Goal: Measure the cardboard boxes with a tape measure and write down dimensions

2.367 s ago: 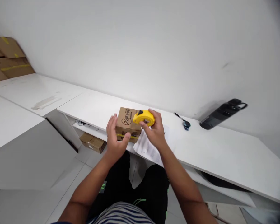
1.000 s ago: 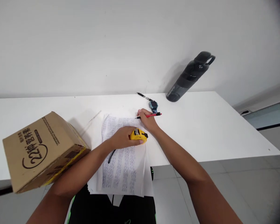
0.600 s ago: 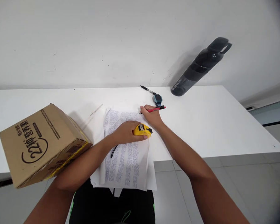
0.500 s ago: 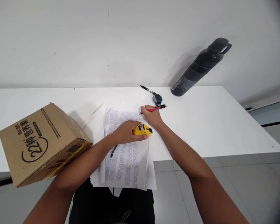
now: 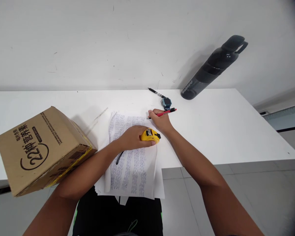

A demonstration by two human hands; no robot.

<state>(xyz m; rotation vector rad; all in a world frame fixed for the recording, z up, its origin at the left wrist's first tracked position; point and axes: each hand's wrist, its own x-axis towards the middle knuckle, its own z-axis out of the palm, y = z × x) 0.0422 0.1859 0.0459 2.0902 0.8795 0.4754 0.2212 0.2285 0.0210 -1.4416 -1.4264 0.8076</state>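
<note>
Sheets of paper [image 5: 135, 170] covered in columns of blue handwriting lie at the table's front edge, partly hanging over it. Across them rests my left hand [image 5: 132, 137], closed around a yellow tape measure [image 5: 147, 135] whose black end points right. A black wrist strap [image 5: 119, 158] trails from below that hand onto the paper. My right hand [image 5: 162, 122] pinches a red pen [image 5: 163, 113] with black ends, its tip at the upper right corner of the sheets. Just beyond that hand is a small blue watch [image 5: 166, 102].
A brown cardboard box [image 5: 39, 147] stands at the left against my left forearm. Behind the watch lies a black pen [image 5: 155, 92]. A tall dark bottle [image 5: 208, 72] stands at the back right by the wall. The white table [image 5: 211, 137] ends at the right.
The view has shifted slightly, with the box a little further left and the bottle a little further right and up. Both hands keep their holds in nearly the same places.
</note>
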